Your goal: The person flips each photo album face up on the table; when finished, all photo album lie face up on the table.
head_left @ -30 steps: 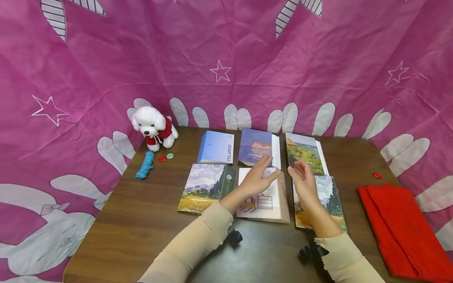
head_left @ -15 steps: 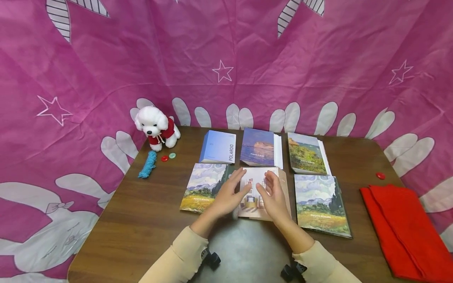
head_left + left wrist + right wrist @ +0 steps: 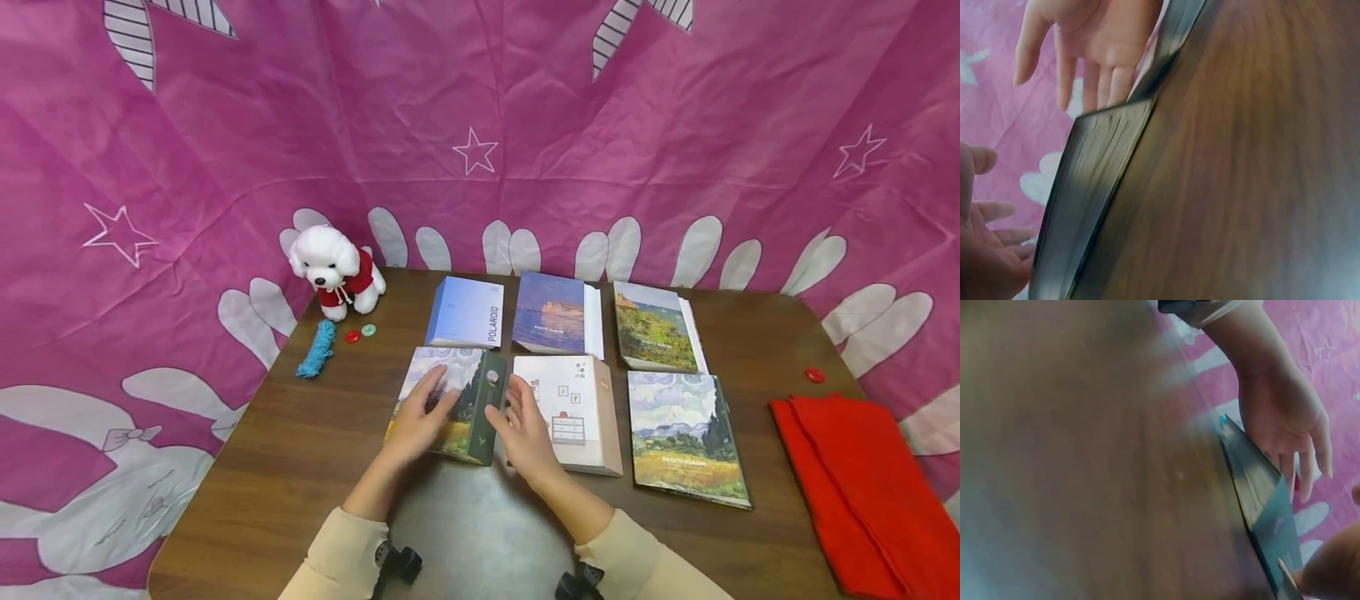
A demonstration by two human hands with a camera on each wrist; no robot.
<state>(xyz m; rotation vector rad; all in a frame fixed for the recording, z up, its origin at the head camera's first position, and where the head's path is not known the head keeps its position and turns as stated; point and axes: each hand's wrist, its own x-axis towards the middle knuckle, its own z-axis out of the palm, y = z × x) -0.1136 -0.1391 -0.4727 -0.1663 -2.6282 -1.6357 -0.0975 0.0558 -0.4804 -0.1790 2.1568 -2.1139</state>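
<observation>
We had the green-spined landscape-cover photo album (image 3: 448, 403) btwn both hands: left hand (image 3: 420, 414) fingers spread flat on cover, right hand (image 3: 525, 431) fingers straight vs. spine.

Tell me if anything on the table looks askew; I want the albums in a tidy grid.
One thing: the front-left album sits turned a little, its dark spine edge slanting toward the white album beside it. The left hand lies on its cover and the right hand is at its spine. The other albums lie roughly square.
</observation>
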